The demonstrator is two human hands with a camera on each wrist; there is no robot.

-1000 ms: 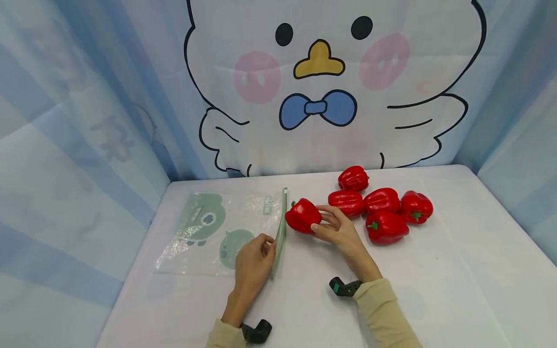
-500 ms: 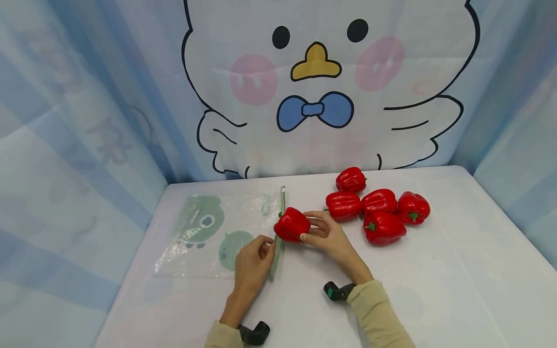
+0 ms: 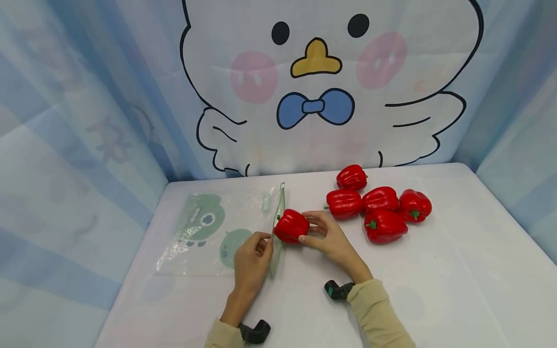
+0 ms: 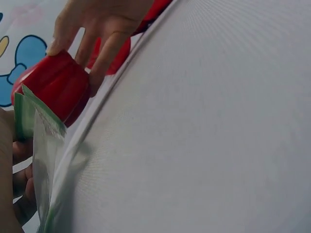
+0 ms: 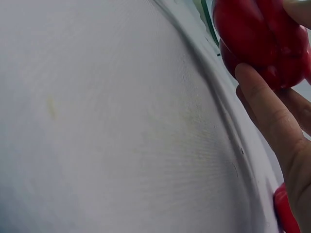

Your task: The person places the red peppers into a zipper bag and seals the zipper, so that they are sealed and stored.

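A clear plastic zip bag with pale green animal prints lies flat on the left of the table, its green-edged mouth facing right. My left hand pinches the near part of that green edge and lifts it, so the mouth gapes a little. My right hand holds a red bell pepper between thumb and fingertips, stem end toward the bag. In the left wrist view the pepper sits right at the parted green edges. The right wrist view shows the fingers supporting the pepper from below.
Several more red bell peppers lie grouped at the back right of the white table. Behind it hangs a curtain printed with a cartoon figure. A black camera mount sits on each wrist.
My right hand has brought the pepper left and slightly nearer, up to the bag's mouth. My left hand stays at the edge, and the mouth has spread a little wider.
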